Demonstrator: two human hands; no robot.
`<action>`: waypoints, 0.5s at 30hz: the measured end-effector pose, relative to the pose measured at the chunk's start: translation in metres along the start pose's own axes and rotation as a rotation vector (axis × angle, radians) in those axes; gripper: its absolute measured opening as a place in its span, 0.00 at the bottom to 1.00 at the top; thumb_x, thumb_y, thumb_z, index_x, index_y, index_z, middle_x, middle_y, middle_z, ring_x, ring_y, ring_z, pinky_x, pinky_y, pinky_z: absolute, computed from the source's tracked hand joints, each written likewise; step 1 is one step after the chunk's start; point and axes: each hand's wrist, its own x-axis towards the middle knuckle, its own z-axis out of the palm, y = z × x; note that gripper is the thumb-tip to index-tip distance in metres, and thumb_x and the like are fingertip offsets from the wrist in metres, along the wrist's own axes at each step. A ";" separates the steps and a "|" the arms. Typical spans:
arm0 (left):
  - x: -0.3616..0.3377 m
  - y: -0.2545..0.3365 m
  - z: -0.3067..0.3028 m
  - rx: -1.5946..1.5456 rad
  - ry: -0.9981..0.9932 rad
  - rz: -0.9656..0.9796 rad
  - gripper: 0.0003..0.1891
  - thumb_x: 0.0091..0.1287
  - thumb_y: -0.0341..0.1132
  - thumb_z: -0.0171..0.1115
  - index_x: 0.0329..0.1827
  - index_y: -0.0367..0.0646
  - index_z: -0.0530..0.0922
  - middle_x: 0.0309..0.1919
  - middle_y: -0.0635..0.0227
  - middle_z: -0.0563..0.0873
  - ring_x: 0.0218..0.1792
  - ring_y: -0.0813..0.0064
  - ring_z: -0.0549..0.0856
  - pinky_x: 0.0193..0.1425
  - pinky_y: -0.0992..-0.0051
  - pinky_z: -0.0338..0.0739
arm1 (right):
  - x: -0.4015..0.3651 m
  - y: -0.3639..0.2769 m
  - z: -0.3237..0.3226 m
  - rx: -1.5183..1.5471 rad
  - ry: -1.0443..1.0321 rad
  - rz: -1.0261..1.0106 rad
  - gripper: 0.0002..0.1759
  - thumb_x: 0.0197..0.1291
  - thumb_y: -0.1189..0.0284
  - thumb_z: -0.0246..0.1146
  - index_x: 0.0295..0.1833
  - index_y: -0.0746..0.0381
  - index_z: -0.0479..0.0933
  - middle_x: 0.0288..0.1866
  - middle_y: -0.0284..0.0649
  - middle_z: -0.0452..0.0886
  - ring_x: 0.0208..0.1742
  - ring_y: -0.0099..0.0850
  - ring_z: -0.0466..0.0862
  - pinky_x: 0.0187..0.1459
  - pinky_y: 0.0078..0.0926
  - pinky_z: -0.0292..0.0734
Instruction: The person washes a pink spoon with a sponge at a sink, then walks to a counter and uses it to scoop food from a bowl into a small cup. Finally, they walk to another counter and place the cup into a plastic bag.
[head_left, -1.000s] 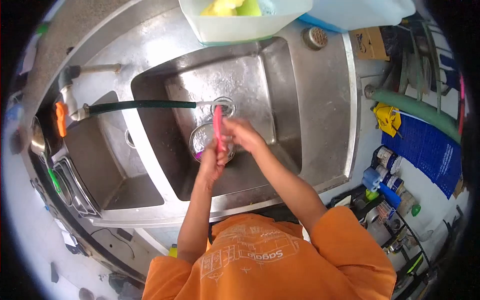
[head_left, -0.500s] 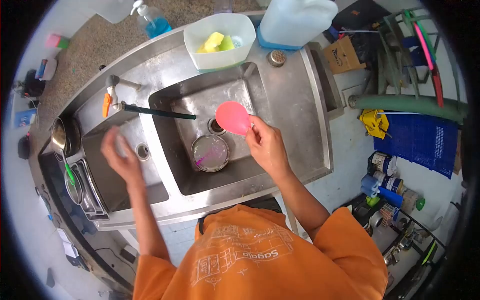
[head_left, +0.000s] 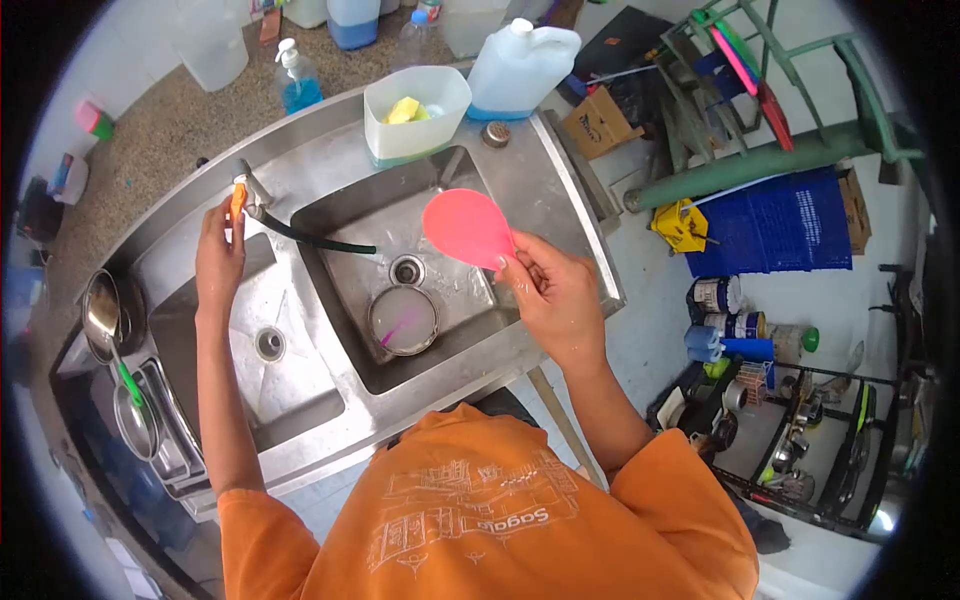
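My right hand (head_left: 562, 305) grips the handle end of a pink rice paddle (head_left: 466, 228), its broad oval head raised above the right sink basin (head_left: 345, 345). At the tap, my left hand (head_left: 218, 262) has its fingers closed around the orange tap handle (head_left: 238, 200). A dark hose (head_left: 325, 242) runs from the tap over the right basin. Below the paddle, a round metal bowl (head_left: 404, 320) of cloudy water sits near the drain (head_left: 407, 270). A purple utensil (head_left: 392, 335) lies in the bowl.
Behind the basin stand a white tub (head_left: 415, 125) with yellow sponges, a blue-liquid jug (head_left: 520, 70) and a soap pump bottle (head_left: 298, 85). Pans (head_left: 105, 310) and a strainer (head_left: 137, 420) rest at the left. A rack of utensils (head_left: 810, 440) stands at the lower right.
My left hand has moved up from over the left basin onto the orange tap handle, which has turned. My right hand still holds the pink rice paddle. The camera view has shifted.
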 end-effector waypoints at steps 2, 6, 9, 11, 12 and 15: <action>0.008 -0.005 0.001 0.010 -0.011 0.052 0.17 0.75 0.37 0.55 0.62 0.38 0.75 0.53 0.54 0.81 0.49 0.55 0.83 0.53 0.64 0.77 | -0.008 -0.009 0.004 -0.073 0.039 -0.137 0.19 0.59 0.81 0.64 0.58 0.65 0.78 0.33 0.47 0.82 0.28 0.35 0.81 0.33 0.30 0.75; 0.020 -0.015 -0.001 0.017 -0.068 0.132 0.18 0.74 0.37 0.55 0.62 0.37 0.74 0.55 0.53 0.80 0.53 0.49 0.82 0.54 0.61 0.77 | -0.017 -0.041 -0.003 -0.411 -0.011 -0.325 0.25 0.57 0.85 0.64 0.62 0.66 0.77 0.34 0.41 0.86 0.33 0.27 0.84 0.36 0.17 0.77; 0.024 -0.017 -0.011 0.002 -0.154 0.113 0.18 0.74 0.36 0.55 0.63 0.37 0.74 0.56 0.52 0.80 0.53 0.49 0.81 0.55 0.61 0.76 | -0.022 -0.052 -0.002 -0.477 -0.032 -0.450 0.31 0.55 0.83 0.66 0.67 0.61 0.74 0.38 0.44 0.85 0.37 0.39 0.83 0.39 0.33 0.78; 0.027 -0.022 -0.015 -0.010 -0.171 0.176 0.18 0.73 0.34 0.55 0.63 0.36 0.74 0.56 0.52 0.79 0.53 0.48 0.81 0.55 0.61 0.76 | -0.028 -0.066 0.003 -0.330 0.123 -0.382 0.34 0.53 0.82 0.68 0.68 0.64 0.72 0.40 0.42 0.86 0.36 0.38 0.83 0.40 0.33 0.78; 0.029 -0.025 -0.017 -0.016 -0.183 0.232 0.17 0.73 0.32 0.55 0.63 0.36 0.74 0.56 0.52 0.79 0.53 0.47 0.81 0.55 0.60 0.76 | -0.028 -0.070 0.002 -0.333 0.129 -0.375 0.34 0.53 0.82 0.68 0.68 0.64 0.72 0.40 0.42 0.86 0.36 0.38 0.83 0.40 0.33 0.78; 0.040 -0.036 -0.028 0.014 -0.279 0.376 0.18 0.70 0.28 0.57 0.62 0.36 0.75 0.55 0.52 0.80 0.54 0.48 0.80 0.57 0.61 0.75 | -0.028 -0.080 -0.005 -0.399 0.210 -0.493 0.35 0.53 0.80 0.70 0.68 0.68 0.71 0.39 0.41 0.87 0.34 0.35 0.83 0.37 0.32 0.76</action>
